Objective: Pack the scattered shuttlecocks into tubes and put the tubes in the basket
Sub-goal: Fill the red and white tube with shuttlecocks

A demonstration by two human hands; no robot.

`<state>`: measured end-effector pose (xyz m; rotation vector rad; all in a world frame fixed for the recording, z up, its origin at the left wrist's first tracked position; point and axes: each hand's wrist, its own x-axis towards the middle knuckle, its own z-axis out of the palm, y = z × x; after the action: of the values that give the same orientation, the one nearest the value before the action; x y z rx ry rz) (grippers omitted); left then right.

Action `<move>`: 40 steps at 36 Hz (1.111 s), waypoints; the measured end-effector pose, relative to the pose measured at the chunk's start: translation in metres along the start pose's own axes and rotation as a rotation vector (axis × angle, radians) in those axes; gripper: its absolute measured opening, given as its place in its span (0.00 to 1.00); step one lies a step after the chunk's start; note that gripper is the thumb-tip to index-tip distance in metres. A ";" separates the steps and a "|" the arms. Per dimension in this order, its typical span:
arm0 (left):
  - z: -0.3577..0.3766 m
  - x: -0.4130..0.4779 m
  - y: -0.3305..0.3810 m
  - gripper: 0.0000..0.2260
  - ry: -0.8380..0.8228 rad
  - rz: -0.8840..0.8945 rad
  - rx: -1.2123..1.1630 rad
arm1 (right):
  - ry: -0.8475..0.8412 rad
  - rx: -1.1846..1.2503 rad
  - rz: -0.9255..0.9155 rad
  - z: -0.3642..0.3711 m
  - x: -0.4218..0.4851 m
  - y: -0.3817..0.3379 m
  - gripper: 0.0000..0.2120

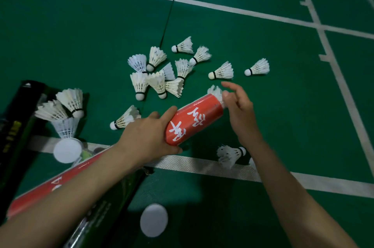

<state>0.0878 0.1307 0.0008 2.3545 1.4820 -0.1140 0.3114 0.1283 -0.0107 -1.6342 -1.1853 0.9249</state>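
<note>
My left hand [149,136] grips the lower end of a red tube [194,120] with white lettering, held tilted above the green court floor. A shuttlecock [215,92] sticks feathers-out from the tube's open upper end. My right hand [238,110] is at that mouth, its thumb against the feathers and its fingers loosely spread. Several white shuttlecocks lie in a pile [157,77] just beyond the tube, with single ones farther right [221,71] [258,67]. Another shuttlecock [230,153] lies by my right wrist. No basket is in view.
A second red tube [60,181] lies under my left forearm. Two white caps [67,150] [153,219] lie on the floor. A dark tube [18,122] and a few stacked shuttlecocks [68,110] sit at the left. White court lines [212,164] cross the floor.
</note>
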 end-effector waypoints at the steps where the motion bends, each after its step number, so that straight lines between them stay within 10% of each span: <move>1: -0.001 -0.003 -0.001 0.46 0.007 0.002 -0.005 | -0.033 -0.011 -0.014 0.005 -0.003 -0.003 0.11; 12: 0.004 -0.026 0.000 0.44 0.055 0.017 0.048 | -0.190 -0.022 -0.025 0.032 -0.041 0.003 0.32; 25: 0.014 -0.036 0.009 0.44 0.032 0.046 0.012 | 0.017 0.006 0.066 0.018 -0.071 0.020 0.22; 40: 0.018 -0.050 0.008 0.44 -0.048 0.086 0.038 | -0.272 0.314 0.255 0.009 -0.078 0.014 0.31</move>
<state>0.0751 0.0789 -0.0013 2.4239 1.3662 -0.1772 0.2871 0.0534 -0.0219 -1.4544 -0.9576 1.4552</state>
